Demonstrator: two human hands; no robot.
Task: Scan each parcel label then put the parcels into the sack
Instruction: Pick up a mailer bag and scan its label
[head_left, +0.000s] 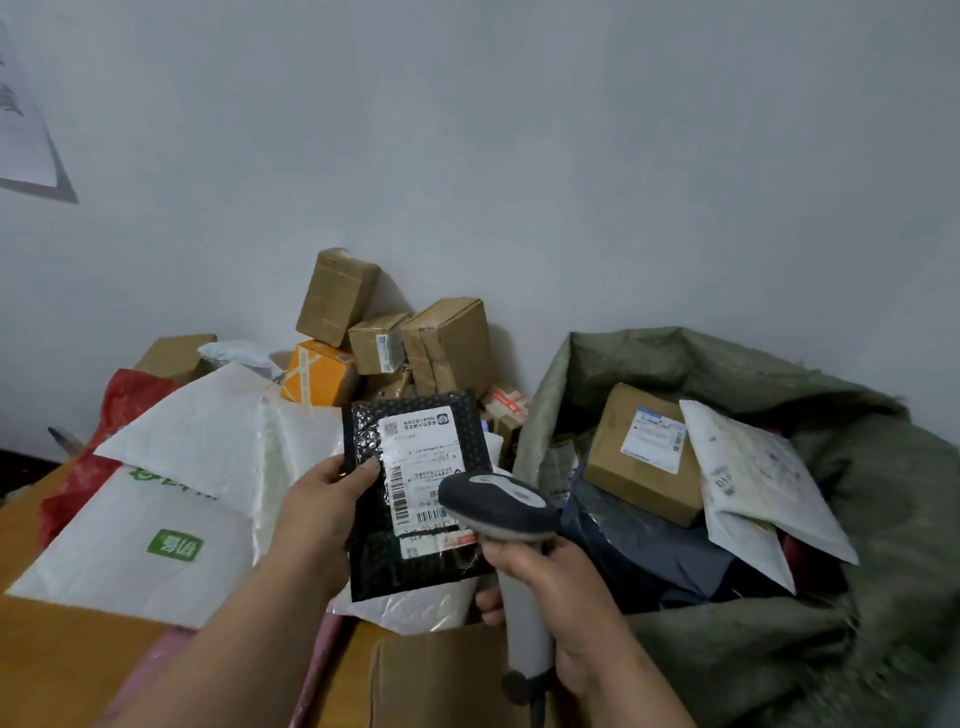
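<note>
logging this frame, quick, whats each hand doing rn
Left hand: holding the black parcel by its edge.
Right hand: gripping the scanner handle.

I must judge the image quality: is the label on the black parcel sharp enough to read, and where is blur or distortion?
Head view: the label on the black parcel shows its barcodes, but its small text is soft; the sack blurs toward the right edge; wide-angle distortion bends the edges; lighting is dim and even.

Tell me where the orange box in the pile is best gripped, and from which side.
Probably from above and the front: the orange box shows its top and front face, while brown boxes crowd it behind and to the right, and a white mailer covers its lower edge. Grip across the upper corners.
</note>
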